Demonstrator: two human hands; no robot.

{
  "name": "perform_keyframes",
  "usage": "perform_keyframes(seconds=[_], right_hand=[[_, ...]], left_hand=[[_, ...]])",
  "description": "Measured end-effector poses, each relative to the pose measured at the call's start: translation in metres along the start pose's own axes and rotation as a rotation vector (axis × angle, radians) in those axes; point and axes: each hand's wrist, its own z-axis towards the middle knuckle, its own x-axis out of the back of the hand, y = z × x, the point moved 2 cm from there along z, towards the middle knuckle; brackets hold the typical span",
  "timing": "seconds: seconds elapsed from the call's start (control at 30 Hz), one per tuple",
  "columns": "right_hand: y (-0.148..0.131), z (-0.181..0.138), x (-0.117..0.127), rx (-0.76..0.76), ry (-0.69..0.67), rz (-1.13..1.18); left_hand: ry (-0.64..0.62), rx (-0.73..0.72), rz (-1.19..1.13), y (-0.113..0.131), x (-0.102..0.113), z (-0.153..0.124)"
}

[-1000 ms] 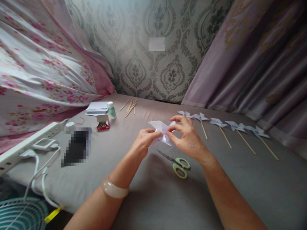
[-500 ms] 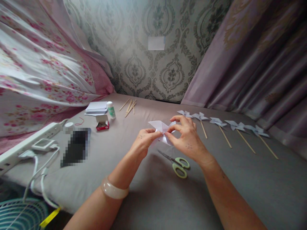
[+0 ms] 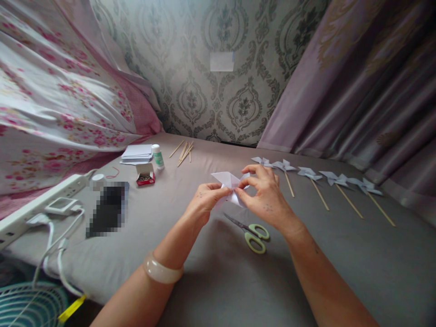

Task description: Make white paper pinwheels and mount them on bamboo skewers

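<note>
Between my two hands, above the grey sheet, is a white paper pinwheel (image 3: 227, 179) with its blades folded in. My left hand (image 3: 207, 200) pinches it at the centre with thumb and fingers. From the other side my right hand (image 3: 262, 193) is closed on it too, thumb and index finger meeting near the middle. The fingers cover part of the paper, and no stick shows on it. Below my hands lie scissors (image 3: 250, 232) with pale green handles. To the right rest several finished paper pinwheels (image 3: 309, 174) on wooden sticks.
A green-and-white glue bottle (image 3: 157, 156), a stack of white paper (image 3: 136, 153), a small red box of pins (image 3: 146, 176) and several loose wooden sticks (image 3: 184, 153) lie at the back left. Nearer are a blurred dark object (image 3: 108, 209) and a white power strip (image 3: 41, 204) with cables.
</note>
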Motion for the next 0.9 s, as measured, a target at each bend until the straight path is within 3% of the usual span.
perform_keyframes(seconds=[0.9], right_hand=[[-0.0034, -0.0029, -0.0033, -0.06, -0.014, -0.071]], left_hand=[[-0.043, -0.026, 0.073, 0.0054, -0.0049, -0.0069]])
